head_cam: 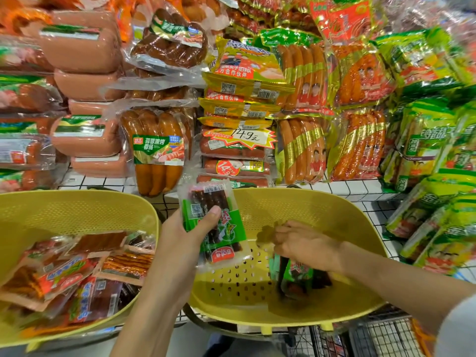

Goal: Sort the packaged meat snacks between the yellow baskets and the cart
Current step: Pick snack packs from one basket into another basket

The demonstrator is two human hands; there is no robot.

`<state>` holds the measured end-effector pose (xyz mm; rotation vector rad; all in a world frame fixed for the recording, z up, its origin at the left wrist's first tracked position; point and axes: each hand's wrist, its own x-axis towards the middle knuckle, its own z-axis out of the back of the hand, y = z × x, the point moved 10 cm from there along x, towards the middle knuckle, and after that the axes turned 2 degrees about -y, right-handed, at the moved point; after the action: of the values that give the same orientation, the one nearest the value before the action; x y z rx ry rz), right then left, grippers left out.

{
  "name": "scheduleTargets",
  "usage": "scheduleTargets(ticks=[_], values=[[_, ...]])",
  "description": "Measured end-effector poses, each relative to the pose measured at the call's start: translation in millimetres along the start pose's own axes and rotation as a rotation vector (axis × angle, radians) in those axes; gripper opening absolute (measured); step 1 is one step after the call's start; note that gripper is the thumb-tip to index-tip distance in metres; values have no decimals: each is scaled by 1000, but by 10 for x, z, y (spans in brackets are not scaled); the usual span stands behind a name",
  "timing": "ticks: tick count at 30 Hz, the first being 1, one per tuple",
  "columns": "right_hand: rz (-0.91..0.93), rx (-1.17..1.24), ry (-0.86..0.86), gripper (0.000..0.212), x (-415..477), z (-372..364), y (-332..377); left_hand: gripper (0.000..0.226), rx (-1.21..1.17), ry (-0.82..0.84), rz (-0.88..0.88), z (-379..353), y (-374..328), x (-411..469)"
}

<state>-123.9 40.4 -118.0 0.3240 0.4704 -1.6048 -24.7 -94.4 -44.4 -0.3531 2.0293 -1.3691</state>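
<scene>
My left hand grips a green-labelled pack of dark meat sticks, held upright above the gap between two yellow baskets. The left yellow basket holds several red, orange and brown snack packs. My right hand is low inside the right yellow basket, fingers curled on the top of another green pack that hangs blurred just above the basket floor. That basket holds nothing else I can see.
Behind the baskets a display is stacked with packaged sausages, pink ham rolls and green-yellow snack bags, with a 14.9 price tag. The wire cart shows at the lower right, under the right basket.
</scene>
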Motion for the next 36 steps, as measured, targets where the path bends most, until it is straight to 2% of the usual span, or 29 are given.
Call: scheduleTargets(ticks=[2,5,9,12,13,15,18,20,22,24,28,29,30,32,34,36], values=[[-72,234,-80,8,-84,191,-151,28,-1,2,-3,-3,-9,-9],[-249,776,-193,25,-295,473,-457,26,1,-16,-14,12,-27,-9],[-350,1295,-504,13,-619,794,-701,23,3,-85,-57,25,-63,10],[-375,1701,-571,13,-737,825,-619,30,25,-88,-76,-51,-88,-8],[-375,1767,-576,6,-755,852,-562,33,32,-76,-71,-91,-80,-17],[-357,1865,-578,17,-770,911,-440,43,56,-46,-60,-194,-68,-42],[-391,1981,-590,16,-759,940,-284,53,84,-2,-51,-374,-60,-102],[-463,1850,-629,14,-758,948,-232,57,67,34,-56,-487,-74,-148],[-525,1700,-723,21,-817,980,-216,60,57,94,-58,-609,-103,-201],[-583,1687,-818,25,-908,970,-215,59,55,124,-39,-681,-88,-245],[-661,1554,-881,26,-1106,942,-209,40,22,133,-50,-758,-59,-348],[-687,1539,-863,34,-1147,901,-210,32,38,147,-87,-791,-91,-387],[-688,1599,-826,46,-1162,825,-187,22,49,172,-118,-857,-141,-444],[-536,1982,-667,59,-1087,704,39,10,64,207,-154,-959,-180,-522],[-336,2331,-579,51,-1101,734,269,8,100,245,-137,-1066,-184,-588],[-279,2446,-621,47,-1242,716,343,19,85,391,-61,-1236,-97,-674]])
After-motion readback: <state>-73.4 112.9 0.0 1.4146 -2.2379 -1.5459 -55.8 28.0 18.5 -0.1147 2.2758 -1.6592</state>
